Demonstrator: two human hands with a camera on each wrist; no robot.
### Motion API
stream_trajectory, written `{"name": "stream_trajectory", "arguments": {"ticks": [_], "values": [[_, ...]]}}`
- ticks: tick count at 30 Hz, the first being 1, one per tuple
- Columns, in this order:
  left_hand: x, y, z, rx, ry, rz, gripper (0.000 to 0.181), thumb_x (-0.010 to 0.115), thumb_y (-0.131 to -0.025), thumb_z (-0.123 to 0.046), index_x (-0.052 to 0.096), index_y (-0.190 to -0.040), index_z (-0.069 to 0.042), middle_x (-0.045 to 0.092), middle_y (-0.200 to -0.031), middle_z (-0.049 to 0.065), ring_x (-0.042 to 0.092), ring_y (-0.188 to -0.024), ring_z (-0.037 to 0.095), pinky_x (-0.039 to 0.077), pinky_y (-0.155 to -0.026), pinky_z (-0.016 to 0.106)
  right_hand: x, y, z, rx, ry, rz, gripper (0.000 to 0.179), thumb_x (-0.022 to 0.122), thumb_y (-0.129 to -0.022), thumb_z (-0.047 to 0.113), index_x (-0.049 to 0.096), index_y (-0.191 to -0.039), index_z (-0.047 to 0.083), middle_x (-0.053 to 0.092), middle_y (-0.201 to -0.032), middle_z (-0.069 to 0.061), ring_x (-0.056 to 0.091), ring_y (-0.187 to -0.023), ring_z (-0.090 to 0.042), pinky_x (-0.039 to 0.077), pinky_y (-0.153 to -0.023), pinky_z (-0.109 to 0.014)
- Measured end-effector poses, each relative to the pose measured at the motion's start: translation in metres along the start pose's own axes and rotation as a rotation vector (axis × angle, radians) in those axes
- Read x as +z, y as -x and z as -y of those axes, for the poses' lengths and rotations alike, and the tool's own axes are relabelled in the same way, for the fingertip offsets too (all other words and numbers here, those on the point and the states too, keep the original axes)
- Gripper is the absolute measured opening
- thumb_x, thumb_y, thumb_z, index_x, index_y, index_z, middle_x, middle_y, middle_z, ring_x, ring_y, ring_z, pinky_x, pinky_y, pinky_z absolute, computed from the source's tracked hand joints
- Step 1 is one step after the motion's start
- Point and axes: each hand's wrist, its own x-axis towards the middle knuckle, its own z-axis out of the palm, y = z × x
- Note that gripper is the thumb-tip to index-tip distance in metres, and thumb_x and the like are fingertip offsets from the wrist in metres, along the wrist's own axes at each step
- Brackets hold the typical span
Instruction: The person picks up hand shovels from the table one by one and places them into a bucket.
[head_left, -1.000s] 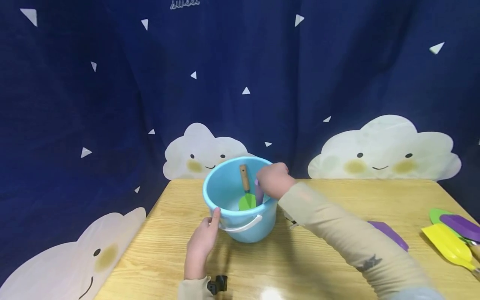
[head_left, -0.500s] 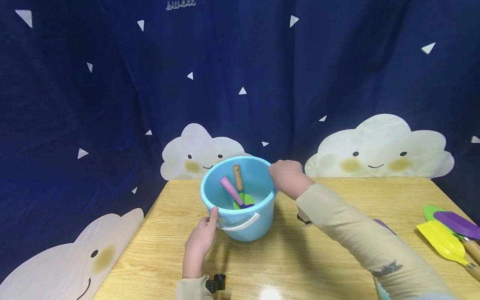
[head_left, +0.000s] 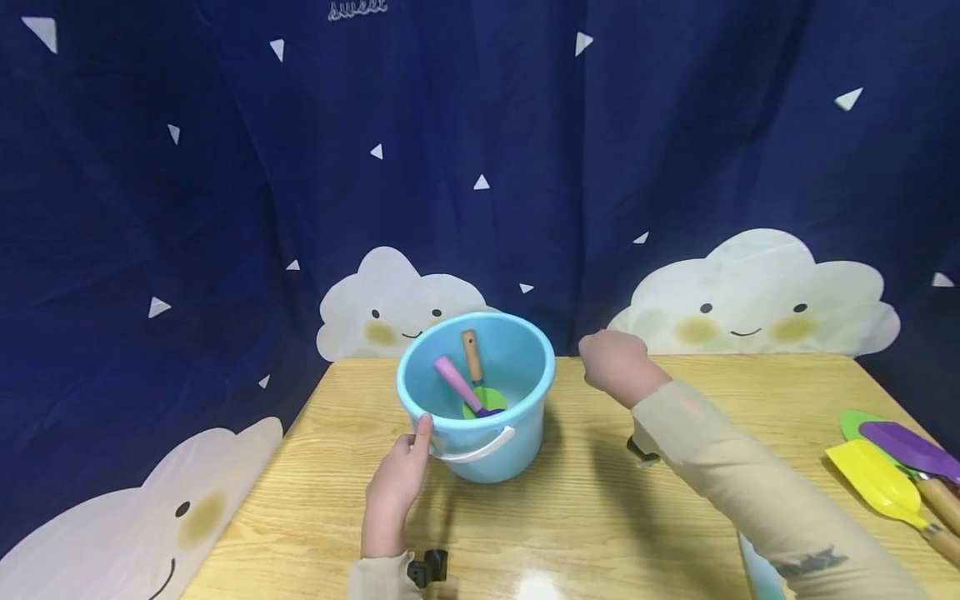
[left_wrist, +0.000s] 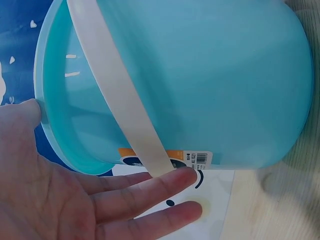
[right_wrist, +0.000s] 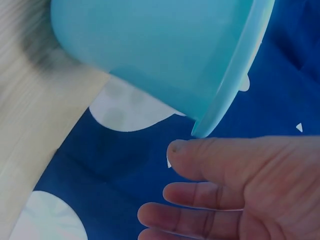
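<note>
A light blue bucket with a white handle stands on the table. My left hand holds its near left rim, thumb on the edge; in the left wrist view the other fingers lie along the bucket's side by the handle. Inside lean a toy shovel with a wooden grip and green blade, and a tool with a pink handle and purple end. My right hand hovers right of the bucket, apart from it, holding nothing, fingers loosely bent in the right wrist view.
At the table's right lie a yellow shovel, a purple one and a green one partly beneath it. A pale blue edge shows beside the right sleeve. A dark blue curtain hangs behind the table.
My right hand has let go of the pink-handled tool inside the bucket and moved out to the right. That tool now leans left. The left hand stays on the rim.
</note>
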Motion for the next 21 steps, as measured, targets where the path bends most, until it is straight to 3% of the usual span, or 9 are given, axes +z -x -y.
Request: {"name": "stream_trajectory", "arguments": {"ticks": [11,21], "values": [[0.000,-0.001,0.001,-0.007,-0.003,0.003,0.083,0.012,-0.090,-0.061,0.046,-0.125,0.006,0.052,-0.117,0.027,0.048,-0.105,0.047,0.036,-0.080,0.061,0.004,0.009,-0.022,0.048,-0.034,0.033,0.014,0.060,-0.073,0.002,0.052,-0.063,0.008,0.049,-0.060,-0.004,0.047,-0.055,-0.021,0.043,-0.049,-0.044],[0.000,0.000,0.000,-0.023,-0.006,0.006,0.086,0.012,-0.089,-0.064,0.045,-0.125,0.006,0.051,-0.118,0.027,0.047,-0.107,0.046,0.036,-0.081,0.061,0.008,0.018,-0.041,0.049,-0.062,0.031,0.016,0.059,-0.072,0.003,0.048,-0.061,0.008,0.046,-0.058,-0.002,0.045,-0.053,-0.021,0.041,-0.048,-0.037]]}}
